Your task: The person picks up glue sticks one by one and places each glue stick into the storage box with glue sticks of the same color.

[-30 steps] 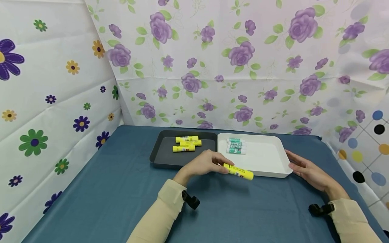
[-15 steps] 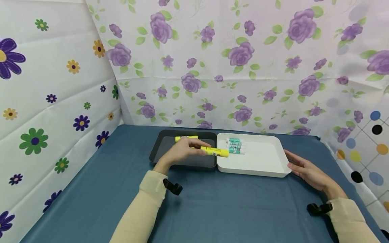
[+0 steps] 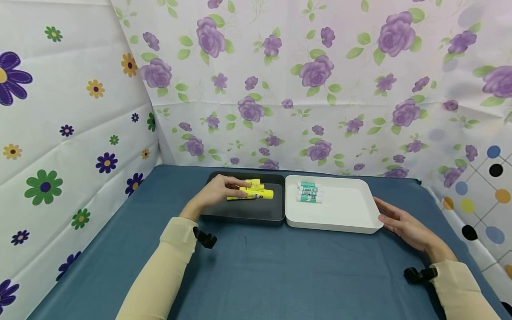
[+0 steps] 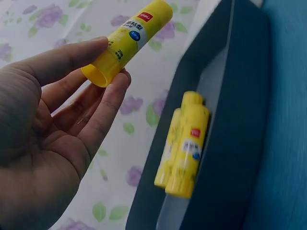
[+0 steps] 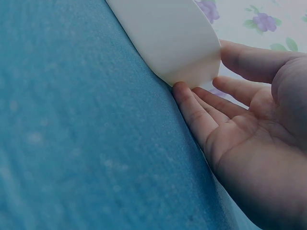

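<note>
In the head view my left hand [image 3: 218, 191] is over the dark grey tray [image 3: 272, 211], pinching a yellow glue stick [image 3: 264, 194] by one end between thumb and fingers. The left wrist view shows this glue stick [image 4: 132, 40] raised and tilted above the tray wall. Beneath it, several more yellow glue sticks [image 4: 184, 153] lie in the tray, partly hidden by the hand in the head view. My right hand [image 3: 406, 229] rests its fairly straight fingers against the right end of the white tray [image 3: 348, 206]; its fingertips [image 5: 181, 88] touch the corner.
Several small green-and-white glue sticks [image 3: 309, 192] lie side by side in the left part of the white tray. Both trays stand edge to edge on a blue tablecloth [image 3: 288, 271]. A flowered curtain [image 3: 280, 89] closes off the back of the table.
My left hand has carried the yellow glue stick leftward, from in front of the white tray to above the yellow ones in the dark tray. My right hand stays at the white tray.
</note>
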{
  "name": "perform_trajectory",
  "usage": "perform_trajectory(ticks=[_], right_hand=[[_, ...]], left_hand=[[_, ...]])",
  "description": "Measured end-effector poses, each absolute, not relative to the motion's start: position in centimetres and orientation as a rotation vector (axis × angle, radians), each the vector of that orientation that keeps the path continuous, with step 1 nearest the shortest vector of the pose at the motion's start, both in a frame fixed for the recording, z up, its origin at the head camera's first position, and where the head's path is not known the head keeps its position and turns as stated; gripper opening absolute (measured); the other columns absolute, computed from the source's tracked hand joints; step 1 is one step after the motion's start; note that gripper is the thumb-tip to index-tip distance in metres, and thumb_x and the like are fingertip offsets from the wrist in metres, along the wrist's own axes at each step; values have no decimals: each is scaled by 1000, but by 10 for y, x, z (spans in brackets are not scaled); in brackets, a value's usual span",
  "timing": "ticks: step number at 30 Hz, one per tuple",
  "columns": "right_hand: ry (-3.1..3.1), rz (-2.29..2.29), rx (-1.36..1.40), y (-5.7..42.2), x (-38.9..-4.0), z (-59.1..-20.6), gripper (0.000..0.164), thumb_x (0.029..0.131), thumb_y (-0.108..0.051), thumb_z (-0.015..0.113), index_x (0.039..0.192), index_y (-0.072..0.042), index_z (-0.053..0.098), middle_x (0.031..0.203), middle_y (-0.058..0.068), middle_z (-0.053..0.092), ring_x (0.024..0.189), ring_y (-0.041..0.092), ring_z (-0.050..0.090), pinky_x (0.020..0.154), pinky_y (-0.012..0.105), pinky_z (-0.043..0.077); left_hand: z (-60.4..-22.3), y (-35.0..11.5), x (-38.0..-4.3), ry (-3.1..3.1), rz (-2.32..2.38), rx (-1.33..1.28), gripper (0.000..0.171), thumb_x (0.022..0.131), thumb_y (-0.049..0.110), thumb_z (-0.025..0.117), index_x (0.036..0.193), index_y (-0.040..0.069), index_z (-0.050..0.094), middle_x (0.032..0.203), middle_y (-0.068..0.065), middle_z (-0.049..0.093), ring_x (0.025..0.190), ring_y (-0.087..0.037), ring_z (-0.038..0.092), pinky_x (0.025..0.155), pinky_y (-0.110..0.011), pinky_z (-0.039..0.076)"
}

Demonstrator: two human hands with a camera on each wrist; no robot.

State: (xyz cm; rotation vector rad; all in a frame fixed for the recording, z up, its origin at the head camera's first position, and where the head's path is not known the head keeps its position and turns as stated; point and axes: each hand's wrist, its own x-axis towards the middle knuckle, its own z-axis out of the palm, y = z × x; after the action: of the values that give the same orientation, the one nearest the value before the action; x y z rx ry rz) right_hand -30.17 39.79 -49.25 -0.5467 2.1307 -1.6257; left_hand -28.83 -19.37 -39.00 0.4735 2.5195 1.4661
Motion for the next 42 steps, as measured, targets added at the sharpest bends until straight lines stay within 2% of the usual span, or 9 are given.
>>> perform_trajectory(ticks=[4,7,13,17,27,35,42], right_hand=[[2136,-1624,-546,399,-302,-493,68,114,-15,42,169,-16,2,173,21,-6,131,-22,36,99,9,41],[2139,-1623,-542,399,-302,-494,68,114,-15,42,169,-17,3,173,21,-6,130,-22,36,99,9,42],[2136,-1624,-547,399,-302,-494,67,115,-16,41,169,-17,2,173,21,-6,130,-22,35,99,10,42],[2135,-1631,-541,399,-301,-493,68,115,-16,41,169,-16,2,173,21,-7,131,-22,35,99,10,42],[2139,-1627,-533,398,-301,-492,68,115,-17,42,169,-16,2,173,21,-7,130,-23,35,99,9,42],[2134,-1625,-546,400,-303,-492,68,115,-16,41,169,-15,1,173,20,-7,131,-23,35,100,9,41],[2130,-1628,-541,399,-303,-492,68,115,-16,41,169,-15,1,173,21,-7,130,-23,35,100,9,41]], left_hand=[[-391,-201,-294,2526,1409,433,37,98,27,76,133,16,74,136,-8,66,111,-24,64,103,-59,48],[-390,-204,-299,2535,1358,420,36,98,27,76,133,17,74,137,-8,66,113,-25,64,105,-58,48],[-389,-208,-311,2562,1214,472,37,99,22,74,134,9,72,139,-10,66,124,-29,62,105,-55,48],[-391,-206,-320,2573,1124,489,37,100,22,73,135,9,72,140,-11,66,127,-31,61,107,-54,48],[-394,-202,-329,2642,895,483,27,99,15,74,125,10,77,138,-12,67,121,-30,63,100,-47,54],[-390,-192,-328,2744,673,545,21,95,11,78,116,12,79,118,-9,71,108,-25,63,92,-42,56],[-393,-192,-330,2748,569,532,23,93,10,79,116,13,77,113,-5,70,102,-22,64,91,-41,56]])
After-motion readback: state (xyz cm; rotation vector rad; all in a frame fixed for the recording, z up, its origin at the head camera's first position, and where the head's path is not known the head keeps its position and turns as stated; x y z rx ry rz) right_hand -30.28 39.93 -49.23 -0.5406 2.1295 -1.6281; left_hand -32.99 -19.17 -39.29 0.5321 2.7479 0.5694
